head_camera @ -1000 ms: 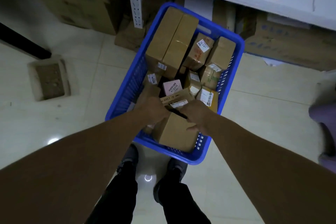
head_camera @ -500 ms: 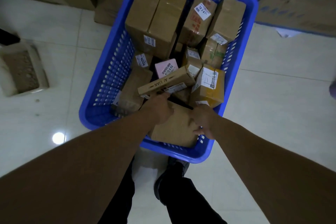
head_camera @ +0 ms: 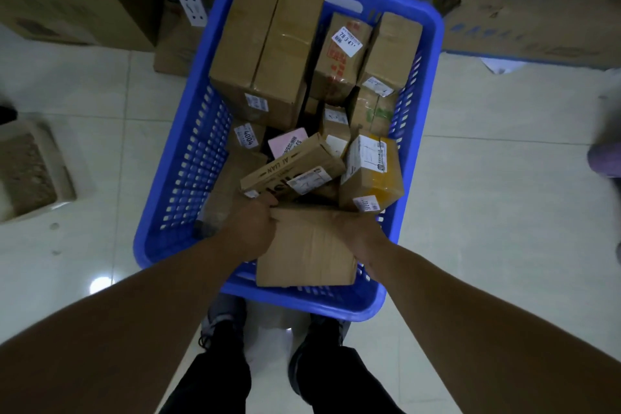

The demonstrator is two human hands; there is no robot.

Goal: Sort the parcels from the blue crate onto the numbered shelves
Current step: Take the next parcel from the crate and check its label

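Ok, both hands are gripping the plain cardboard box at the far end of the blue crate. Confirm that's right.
Not quite. The head view shows the left hand and right hand gripping the plain cardboard box at the near end of the blue crate, not the far end.

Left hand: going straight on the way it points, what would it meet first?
Probably the tilted AI LIAN carton just beyond the left hand, which holds the plain box; depth is unclear.
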